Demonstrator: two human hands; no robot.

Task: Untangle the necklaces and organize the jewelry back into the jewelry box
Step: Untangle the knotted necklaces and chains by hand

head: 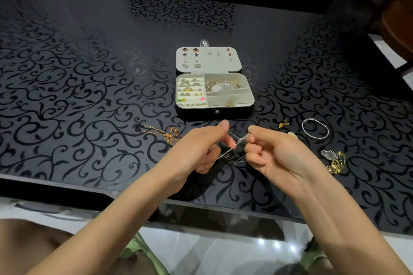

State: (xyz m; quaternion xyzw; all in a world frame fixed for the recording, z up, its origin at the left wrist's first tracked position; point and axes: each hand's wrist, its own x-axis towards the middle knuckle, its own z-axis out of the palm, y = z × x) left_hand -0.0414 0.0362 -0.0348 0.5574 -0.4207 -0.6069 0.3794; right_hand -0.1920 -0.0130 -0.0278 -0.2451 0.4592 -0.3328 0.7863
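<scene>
A gold chain (164, 134) lies on the desk (89, 73) at 9 o'clock from the left hand (201, 147). That hand pinches the silver chain (237, 145), which runs slantwise, low-left to high-right, across the narrow gap to the right hand (274, 154), whose thumb and forefinger pinch the knot. The open box (214, 112) waits near at 12 o'clock with bare desk between. A bangle (315, 128) and a gold tangle (335, 161) lie at 3 to 4 o'clock, so I'd judge the sideways pulling room is fair, with the desk edge close at 6.
</scene>
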